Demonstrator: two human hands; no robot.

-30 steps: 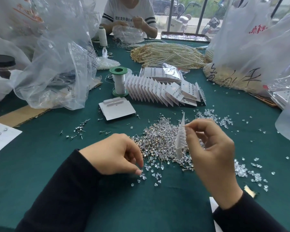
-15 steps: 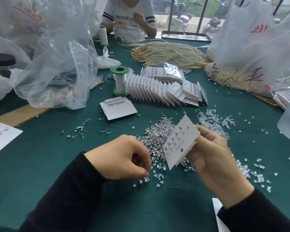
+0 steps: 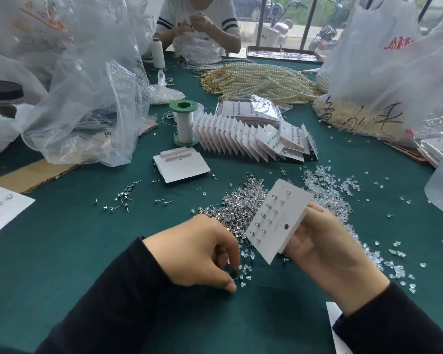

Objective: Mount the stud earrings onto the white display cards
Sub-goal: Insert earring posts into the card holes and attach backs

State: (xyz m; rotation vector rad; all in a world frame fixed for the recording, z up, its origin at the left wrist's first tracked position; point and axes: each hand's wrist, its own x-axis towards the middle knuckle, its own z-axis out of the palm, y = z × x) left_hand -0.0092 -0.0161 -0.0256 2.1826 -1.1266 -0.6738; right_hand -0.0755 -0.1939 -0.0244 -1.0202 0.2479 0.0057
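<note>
1. The right hand (image 3: 325, 247) grips the white display card (image 3: 279, 221) at centre frame, its long axis tilted up and to the right.
2. The left hand (image 3: 197, 251) curls over the clear backs (image 3: 244, 274) just left of the card. I cannot tell whether it pinches one.
3. The stud pile (image 3: 243, 203) lies just above, nearer the left hand.
4. The writing on the bag (image 3: 361, 116) is unreadable.

On your green worktop (image 3: 62, 238) stand a green-capped thread spool (image 3: 184, 123), heaped pearl strands (image 3: 261, 80) and crumpled clear plastic bags (image 3: 87, 98).
</note>
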